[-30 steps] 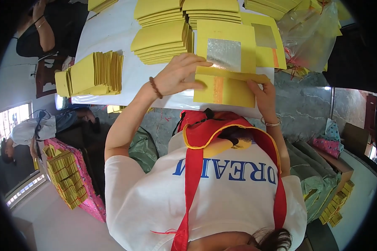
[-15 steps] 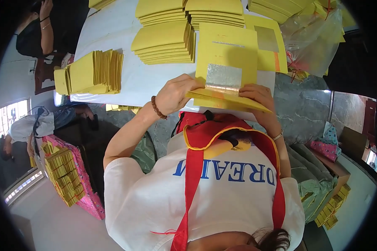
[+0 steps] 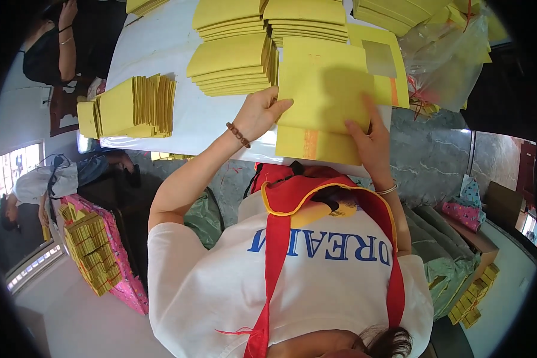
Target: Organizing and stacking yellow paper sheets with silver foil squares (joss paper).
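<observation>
Yellow paper sheet is laid flat on the white counter, just beside the stack of folded yellow sheets, and it's being pressed down from both sides. Left hand is spread flat on its near edge, fingers open, nothing gripped. Right hand is likewise laid open on the sheet's near corner, over the orange-striped sheet underneath.

folded sheet on table | paper stacks left, behind | fanned pile far left
</observation>
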Available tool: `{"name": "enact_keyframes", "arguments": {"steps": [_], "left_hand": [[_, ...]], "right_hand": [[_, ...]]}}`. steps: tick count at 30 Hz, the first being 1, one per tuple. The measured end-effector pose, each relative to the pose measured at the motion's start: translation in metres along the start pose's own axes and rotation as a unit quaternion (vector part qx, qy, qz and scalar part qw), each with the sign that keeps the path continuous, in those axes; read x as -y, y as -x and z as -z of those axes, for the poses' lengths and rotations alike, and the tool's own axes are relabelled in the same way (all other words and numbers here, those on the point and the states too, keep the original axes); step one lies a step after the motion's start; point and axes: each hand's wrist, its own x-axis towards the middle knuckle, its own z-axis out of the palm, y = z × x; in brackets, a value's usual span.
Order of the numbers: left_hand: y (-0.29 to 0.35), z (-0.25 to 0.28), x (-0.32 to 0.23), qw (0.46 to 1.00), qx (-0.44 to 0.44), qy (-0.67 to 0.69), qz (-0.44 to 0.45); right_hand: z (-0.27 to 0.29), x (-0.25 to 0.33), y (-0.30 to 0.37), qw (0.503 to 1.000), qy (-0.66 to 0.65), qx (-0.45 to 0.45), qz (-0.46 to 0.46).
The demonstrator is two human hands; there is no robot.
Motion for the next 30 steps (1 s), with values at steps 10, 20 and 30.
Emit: {"name": "enact_keyframes", "arguments": {"steps": [10,20,30], "left_hand": [[-0.007,-0.001,-0.004,0.989,0.030,0.124,0.078],[-0.008,0.000,-0.012,0.980,0.019,0.164,0.111],[-0.007,-0.019,-0.048,0.890,-0.117,-0.309,-0.315]], "right_hand": [[0.001,-0.005,-0.012,0.996,0.085,-0.013,-0.025],[-0.002,-0.002,-0.015,0.992,0.122,-0.020,-0.019],[-0.004,-0.007,-0.015,0.991,0.129,-0.034,-0.013]]}}
